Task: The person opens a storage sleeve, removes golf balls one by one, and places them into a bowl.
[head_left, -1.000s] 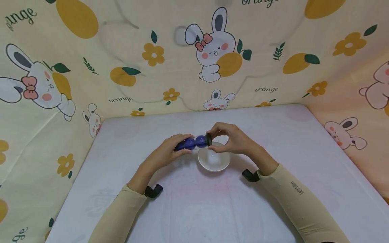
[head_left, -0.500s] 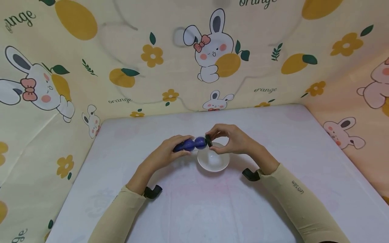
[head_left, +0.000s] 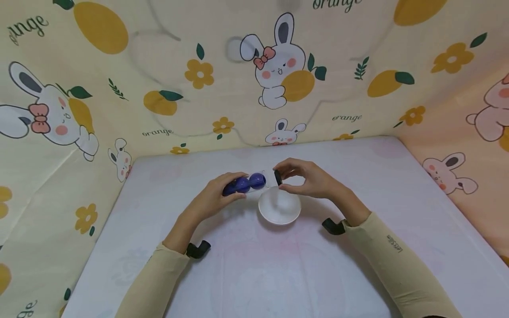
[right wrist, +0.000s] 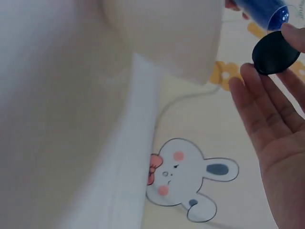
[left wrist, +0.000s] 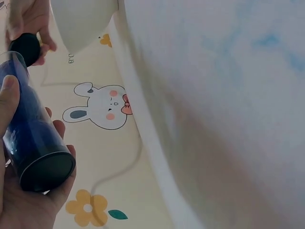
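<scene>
My left hand (head_left: 216, 193) grips a clear plastic tube (left wrist: 35, 129) that holds blue balls (head_left: 257, 180). A black cap closes its lower end, as the left wrist view shows, while the other end is uncovered and points toward my right hand. Between thumb and fingertips, my right hand (head_left: 308, 177) pinches a round black lid (right wrist: 275, 52), which stands apart from the tube's mouth. Below the gap between both hands, a white bowl (head_left: 279, 206) sits on the table; nothing is visible inside it.
A white-covered table (head_left: 254, 274) spreads under both arms. A cloth wall (head_left: 234, 92) printed with rabbits and oranges rises along its back and sides. Black wrist mounts (head_left: 199, 249) stick out below the sleeves.
The lid has come off the tube's end. My right hand has drawn it slightly to the right, and my left hand has shifted the tube slightly left and tilted its mouth upward.
</scene>
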`<state>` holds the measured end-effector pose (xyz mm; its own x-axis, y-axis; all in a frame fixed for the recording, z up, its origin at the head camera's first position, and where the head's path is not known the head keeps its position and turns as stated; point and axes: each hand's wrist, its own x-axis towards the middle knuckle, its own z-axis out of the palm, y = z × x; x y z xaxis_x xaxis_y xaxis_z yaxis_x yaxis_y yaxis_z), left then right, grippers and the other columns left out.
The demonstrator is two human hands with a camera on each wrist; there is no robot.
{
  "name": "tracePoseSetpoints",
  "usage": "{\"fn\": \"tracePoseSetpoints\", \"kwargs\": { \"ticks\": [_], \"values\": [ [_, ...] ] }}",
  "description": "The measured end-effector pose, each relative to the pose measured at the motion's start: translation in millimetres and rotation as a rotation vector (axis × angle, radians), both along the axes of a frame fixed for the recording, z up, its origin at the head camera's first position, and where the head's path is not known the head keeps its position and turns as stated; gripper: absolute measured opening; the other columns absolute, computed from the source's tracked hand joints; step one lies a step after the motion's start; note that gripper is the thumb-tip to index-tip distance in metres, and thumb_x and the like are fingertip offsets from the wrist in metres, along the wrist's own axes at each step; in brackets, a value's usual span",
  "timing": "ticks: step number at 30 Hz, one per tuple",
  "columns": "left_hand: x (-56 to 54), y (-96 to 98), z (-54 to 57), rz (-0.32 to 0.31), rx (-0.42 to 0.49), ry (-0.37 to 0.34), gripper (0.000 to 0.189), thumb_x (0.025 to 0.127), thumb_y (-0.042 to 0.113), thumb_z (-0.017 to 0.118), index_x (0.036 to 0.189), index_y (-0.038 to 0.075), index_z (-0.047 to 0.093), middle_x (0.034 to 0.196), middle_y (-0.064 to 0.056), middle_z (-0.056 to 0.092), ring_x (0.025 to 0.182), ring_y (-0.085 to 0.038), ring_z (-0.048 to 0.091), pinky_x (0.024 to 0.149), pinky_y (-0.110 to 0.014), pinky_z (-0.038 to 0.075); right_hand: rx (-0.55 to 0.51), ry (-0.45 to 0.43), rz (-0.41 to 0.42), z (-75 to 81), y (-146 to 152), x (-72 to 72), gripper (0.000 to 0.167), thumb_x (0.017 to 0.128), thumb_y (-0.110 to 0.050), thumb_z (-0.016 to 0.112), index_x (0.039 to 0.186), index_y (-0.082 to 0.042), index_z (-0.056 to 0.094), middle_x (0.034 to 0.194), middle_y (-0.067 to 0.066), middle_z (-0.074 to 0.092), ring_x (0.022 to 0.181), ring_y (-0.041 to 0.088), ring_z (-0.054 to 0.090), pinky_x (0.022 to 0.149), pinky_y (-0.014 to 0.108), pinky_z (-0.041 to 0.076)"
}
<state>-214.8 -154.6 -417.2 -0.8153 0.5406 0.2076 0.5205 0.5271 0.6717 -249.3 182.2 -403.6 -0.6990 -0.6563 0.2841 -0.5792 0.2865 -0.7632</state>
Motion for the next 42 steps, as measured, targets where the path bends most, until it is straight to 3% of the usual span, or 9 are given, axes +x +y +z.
{"fn": "tracePoseSetpoints", "kwargs": {
  "ticks": [9, 14, 22, 34, 42],
  "values": [
    [-3.7, -4.8, -4.4, 0.004, 0.005, 0.006, 0.059, 0.099, 0.026, 0.080, 0.152, 0.014, 0.059, 0.150, -0.010, 0.063, 0.139, -0.032, 0.059, 0.117, -0.052, 0.048, 0.036, 0.010, -0.102, -2.5, 21, -4.0, 0.050, 0.092, -0.007, 0.086, 0.137, -0.006, 0.064, 0.130, 0.007, 0.068, 0.116, 0.024, 0.068, 0.107, 0.045, 0.057],
    [-5.0, -7.3, -4.9, 0.022, 0.006, -0.003, 0.059, 0.100, 0.028, 0.079, 0.154, 0.015, 0.058, 0.152, -0.010, 0.062, 0.139, -0.032, 0.058, 0.117, -0.053, 0.047, 0.052, -0.047, -0.207, -8.8, 32, -5.9, 0.048, 0.092, -0.005, 0.085, 0.135, -0.005, 0.063, 0.130, 0.008, 0.067, 0.121, 0.027, 0.068, 0.108, 0.040, 0.056],
    [-5.8, -9.4, -4.8, 0.035, 0.000, -0.006, 0.058, 0.100, 0.027, 0.079, 0.153, 0.014, 0.059, 0.150, -0.011, 0.063, 0.139, -0.032, 0.059, 0.117, -0.053, 0.047, 0.046, -0.134, -0.328, -24.0, 46, -14.1, 0.045, 0.092, -0.005, 0.085, 0.132, 0.000, 0.064, 0.130, 0.017, 0.068, 0.122, 0.036, 0.069, 0.106, 0.048, 0.057],
    [-5.1, -10.8, -4.1, 0.039, -0.005, -0.013, 0.059, 0.100, 0.027, 0.079, 0.154, 0.013, 0.058, 0.150, -0.011, 0.063, 0.138, -0.032, 0.059, 0.116, -0.053, 0.048, 0.159, -0.185, -0.408, -38.4, 51, -20.6, 0.046, 0.093, -0.012, 0.086, 0.132, -0.001, 0.065, 0.129, 0.020, 0.070, 0.120, 0.039, 0.069, 0.106, 0.054, 0.056],
    [-6.6, -10.4, -4.8, 0.028, -0.002, 0.004, 0.059, 0.099, 0.027, 0.080, 0.153, 0.013, 0.059, 0.148, -0.010, 0.064, 0.136, -0.031, 0.060, 0.116, -0.052, 0.048, 0.187, -0.221, -0.418, -43.8, 53, -21.4, 0.047, 0.094, -0.014, 0.086, 0.133, -0.001, 0.065, 0.129, 0.019, 0.070, 0.122, 0.038, 0.067, 0.106, 0.054, 0.054]
  ]
}}
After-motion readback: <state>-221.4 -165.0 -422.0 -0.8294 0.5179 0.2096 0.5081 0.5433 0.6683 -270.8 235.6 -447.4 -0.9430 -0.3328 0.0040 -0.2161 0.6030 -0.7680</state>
